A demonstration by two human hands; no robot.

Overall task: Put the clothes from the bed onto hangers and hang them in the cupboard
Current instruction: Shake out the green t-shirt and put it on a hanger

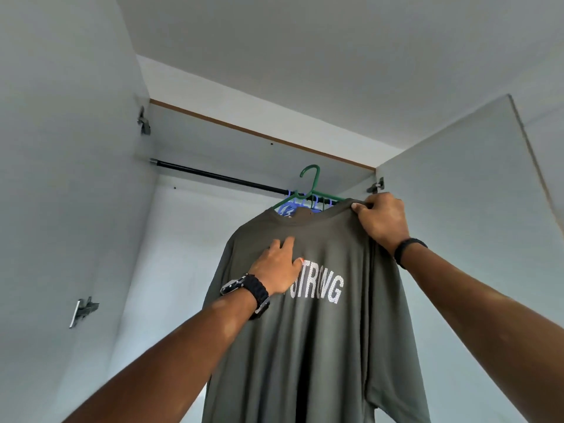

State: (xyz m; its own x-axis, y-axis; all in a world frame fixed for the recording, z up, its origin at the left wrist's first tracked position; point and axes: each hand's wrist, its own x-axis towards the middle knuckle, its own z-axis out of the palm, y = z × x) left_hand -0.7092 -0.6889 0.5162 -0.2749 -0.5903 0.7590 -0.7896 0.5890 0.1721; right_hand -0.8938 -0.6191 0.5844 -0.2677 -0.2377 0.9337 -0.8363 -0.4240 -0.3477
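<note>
At the far left you have the open cupboard door [61, 178], its hinges [85, 311] bare on the inner face. A black rail [213, 176] runs from the left wall of the cupboard [305, 141] toward the right, and a cluster of blue hangers [293, 206] hangs on it near its right end. Your left hand [279, 264], with a black watch [251, 293] on the wrist, lies flat on the chest of the grey-green T-shirt [305, 346], fingers straight and spread, pressing the cloth just left of the white lettering. The shirt sits on a green hanger [311, 181] whose hook stands above the rail, in front of it; you cannot tell whether it touches the rail. Your right hand [381, 219], a black band [409, 250] on its wrist, pinches the shirt's shoulder seam between curled fingers and thumb, holding shirt and hanger up. Beyond it stands the right cupboard door [473, 193], open.
</note>
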